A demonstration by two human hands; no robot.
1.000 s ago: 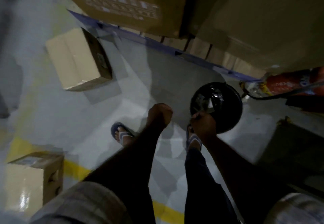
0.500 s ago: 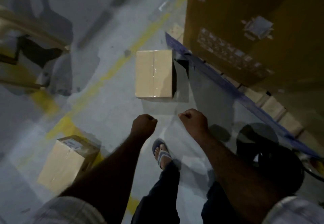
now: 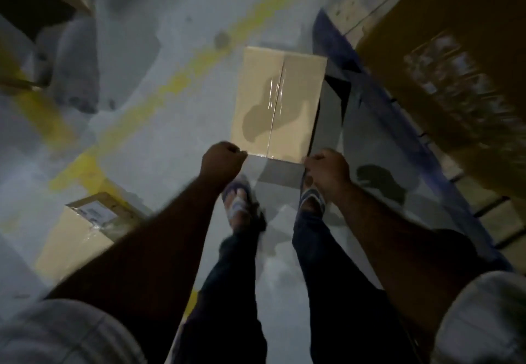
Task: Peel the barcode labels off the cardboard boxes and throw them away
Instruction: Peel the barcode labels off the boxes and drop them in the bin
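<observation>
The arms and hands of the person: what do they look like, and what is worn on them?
The forearms are bare below the elbow. The left sleeve and right sleeve are short, pale and loose; blur hides any pattern. The left hand and right hand wear no gloves. No watch or band shows at the wrists.

A pale cardboard box [image 3: 256,84] lay flat on the floor [image 3: 170,50], its top seam sealed with clear tape [image 3: 275,99]. A second box [image 3: 71,244] sat well apart to its left, a white label [image 3: 96,211] stuck near its top corner
</observation>
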